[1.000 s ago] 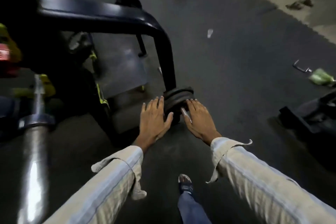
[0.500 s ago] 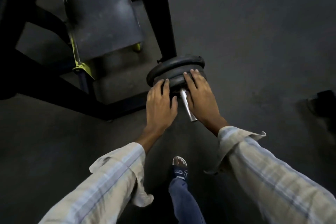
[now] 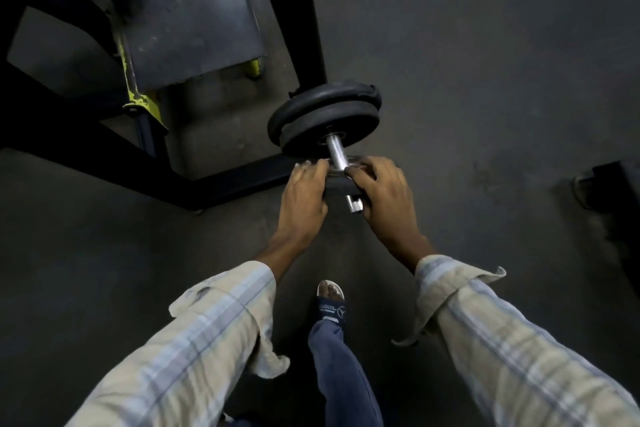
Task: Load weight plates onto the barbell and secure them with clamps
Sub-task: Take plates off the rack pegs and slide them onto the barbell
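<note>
dark rubber floor, dim room, black steel frame at rear. chrome peg runs from two stacked plates toward the viewer, tip free. left hand and right hand curl closed on a small plate, threaded near the peg's tip.

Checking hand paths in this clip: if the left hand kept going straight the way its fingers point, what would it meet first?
The left hand, gripping the small plate on the peg, points up the peg. It would likely meet the two stacked plates first; depth is unclear.
</note>
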